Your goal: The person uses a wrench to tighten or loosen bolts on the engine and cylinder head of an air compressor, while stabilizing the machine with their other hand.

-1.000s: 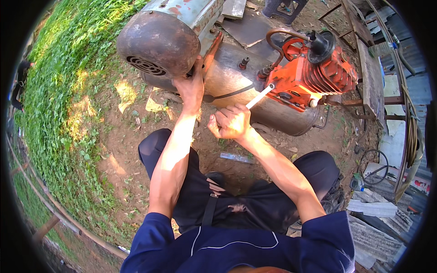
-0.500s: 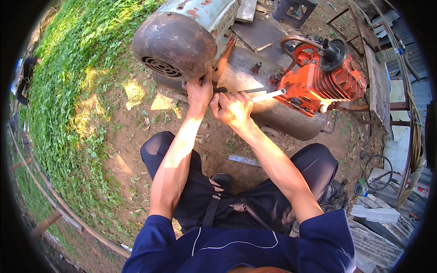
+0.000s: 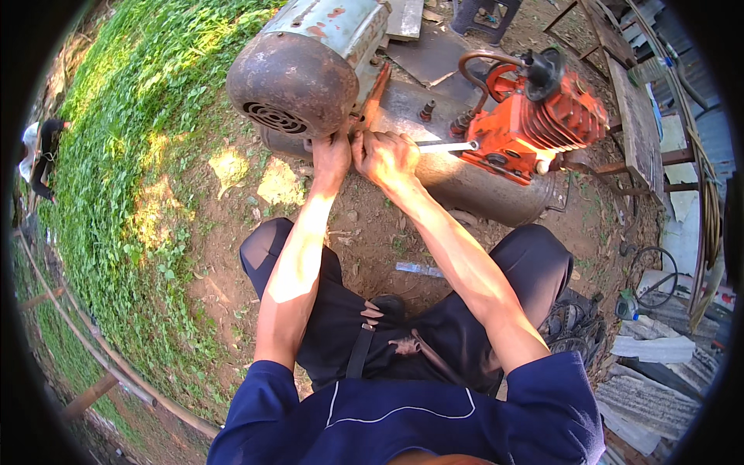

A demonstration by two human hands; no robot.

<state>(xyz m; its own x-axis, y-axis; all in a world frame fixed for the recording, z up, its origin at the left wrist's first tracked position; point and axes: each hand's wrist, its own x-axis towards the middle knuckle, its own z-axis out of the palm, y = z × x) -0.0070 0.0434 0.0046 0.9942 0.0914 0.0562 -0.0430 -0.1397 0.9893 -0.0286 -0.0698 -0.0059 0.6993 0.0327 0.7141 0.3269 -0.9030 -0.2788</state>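
Note:
My right hand (image 3: 387,159) is wrapped round a silver wrench (image 3: 446,146), whose free end sticks out to the right toward the orange compressor pump (image 3: 535,124). The wrench's other end is hidden by my fist, close to the orange bracket (image 3: 376,97) under the motor. My left hand (image 3: 332,159) reaches up beneath the rusty fan cover (image 3: 298,81) of the grey-green electric motor (image 3: 329,23), its fingers hidden there. Both hands are side by side at the motor's foot. Below the motor and pump lies the brown tank (image 3: 488,190), with a dark fitting (image 3: 427,111) standing on it.
A dark plastic stool (image 3: 484,19) and flat boards (image 3: 434,54) lie beyond the tank. At the right are a wooden plank (image 3: 632,132), a black hose loop (image 3: 655,279) and corrugated sheets (image 3: 651,407). Grass (image 3: 116,178) covers the left; another person (image 3: 45,151) is at the far left.
My right hand has moved up and left, closer to the motor's foot, and the wrench now lies more level. My left hand stays under the motor. The view has shifted slightly.

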